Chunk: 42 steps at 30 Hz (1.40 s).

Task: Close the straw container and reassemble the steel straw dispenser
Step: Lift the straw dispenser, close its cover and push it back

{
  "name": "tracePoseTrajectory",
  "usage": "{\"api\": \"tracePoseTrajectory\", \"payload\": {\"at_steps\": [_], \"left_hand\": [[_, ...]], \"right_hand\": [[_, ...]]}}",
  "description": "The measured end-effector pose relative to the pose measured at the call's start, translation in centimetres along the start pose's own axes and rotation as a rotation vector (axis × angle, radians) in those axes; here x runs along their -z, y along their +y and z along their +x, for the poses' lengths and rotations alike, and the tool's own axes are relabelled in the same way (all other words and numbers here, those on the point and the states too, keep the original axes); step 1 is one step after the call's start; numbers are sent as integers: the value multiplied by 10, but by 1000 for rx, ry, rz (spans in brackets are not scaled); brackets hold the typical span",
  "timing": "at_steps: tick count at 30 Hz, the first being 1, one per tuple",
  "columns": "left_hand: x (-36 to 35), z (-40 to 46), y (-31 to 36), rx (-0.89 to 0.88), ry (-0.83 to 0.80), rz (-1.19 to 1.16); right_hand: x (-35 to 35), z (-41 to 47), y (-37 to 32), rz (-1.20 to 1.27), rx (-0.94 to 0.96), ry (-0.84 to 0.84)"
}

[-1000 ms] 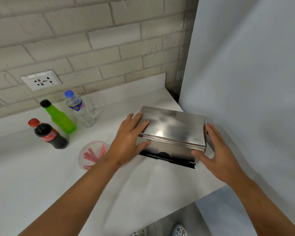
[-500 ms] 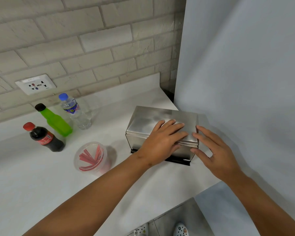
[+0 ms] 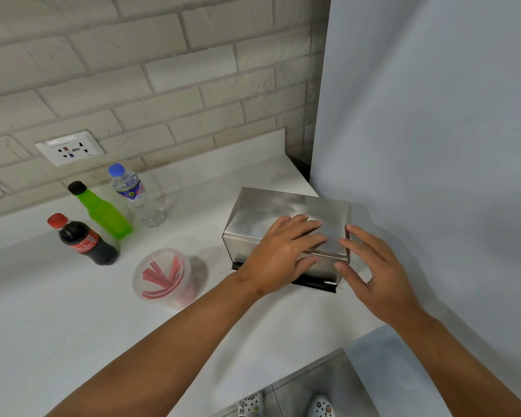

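- Rectangular brushed-steel straw dispenser with a black base tray [image 3: 286, 218]: stands on the white countertop [image 3: 73, 311] near its right end, close to the grey wall panel [image 3: 433, 145]. Steel cover sits on the body; black tray edge shows below the front face. Judged assembled or nearly so.
- Left hand [image 3: 278, 252]: laid flat, palm down, on the front right part of the steel cover, fingers spread and extended, thumb over the front face. Pressing, not gripping; judged to seat the cover down onto the body.
- Right hand [image 3: 373, 275]: at the dispenser's right front corner, fingers spread and slightly curled, fingertips at or touching the cover's edge, enclosing nothing. Judged to brace the box so that it does not slide under the left hand's push. Actual contact cannot be told for certain.
- Round clear plastic tub of red straws [image 3: 163, 275]: on the countertop just left of the dispenser, apart from it. A clear lid appears to lie over it; whether it is fully snapped shut cannot be told.
- Cola bottle with red cap [image 3: 83, 240], green bottle with black cap [image 3: 103, 212], clear water bottle with blue cap [image 3: 137, 197]: grouped at the back left, well apart from the work, out of the hands' way.
- White wall socket [image 3: 69, 148]: set in the brick wall above the bottles.
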<state>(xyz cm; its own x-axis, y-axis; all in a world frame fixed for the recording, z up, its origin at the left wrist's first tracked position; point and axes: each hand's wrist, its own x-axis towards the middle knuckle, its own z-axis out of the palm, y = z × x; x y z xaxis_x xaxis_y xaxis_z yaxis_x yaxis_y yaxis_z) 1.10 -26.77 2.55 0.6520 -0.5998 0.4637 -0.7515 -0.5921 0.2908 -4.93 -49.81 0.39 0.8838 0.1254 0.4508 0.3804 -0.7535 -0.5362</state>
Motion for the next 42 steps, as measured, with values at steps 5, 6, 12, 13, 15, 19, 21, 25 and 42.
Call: {"api": "tracePoseTrajectory", "payload": {"at_steps": [5, 6, 12, 13, 15, 19, 21, 25, 42], "left_hand": [[29, -20, -18, 318, 232, -141], [36, -27, -24, 428, 290, -172], [52, -60, -54, 953, 373, -573], [52, -62, -57, 975, 367, -640], [51, -64, -60, 974, 354, -713], [54, -64, -58, 934, 336, -764], [54, -65, -60, 917, 327, -784], [56, -63, -61, 928, 320, -778], [70, -14, -72, 341, -75, -121]], "right_hand": [[0, 22, -20, -12, 27, -49], [-1, 28, -27, -10, 40, -69], [-33, 88, -65, -77, 177, -283], [-40, 99, -71, -115, 184, -343], [-52, 119, -84, -169, 159, -456], [-74, 148, -102, -223, 156, -545], [-85, 152, -103, -273, 182, -552], [-90, 150, -103, -328, 199, -540], [-29, 128, -64, -305, -110, -465]]}}
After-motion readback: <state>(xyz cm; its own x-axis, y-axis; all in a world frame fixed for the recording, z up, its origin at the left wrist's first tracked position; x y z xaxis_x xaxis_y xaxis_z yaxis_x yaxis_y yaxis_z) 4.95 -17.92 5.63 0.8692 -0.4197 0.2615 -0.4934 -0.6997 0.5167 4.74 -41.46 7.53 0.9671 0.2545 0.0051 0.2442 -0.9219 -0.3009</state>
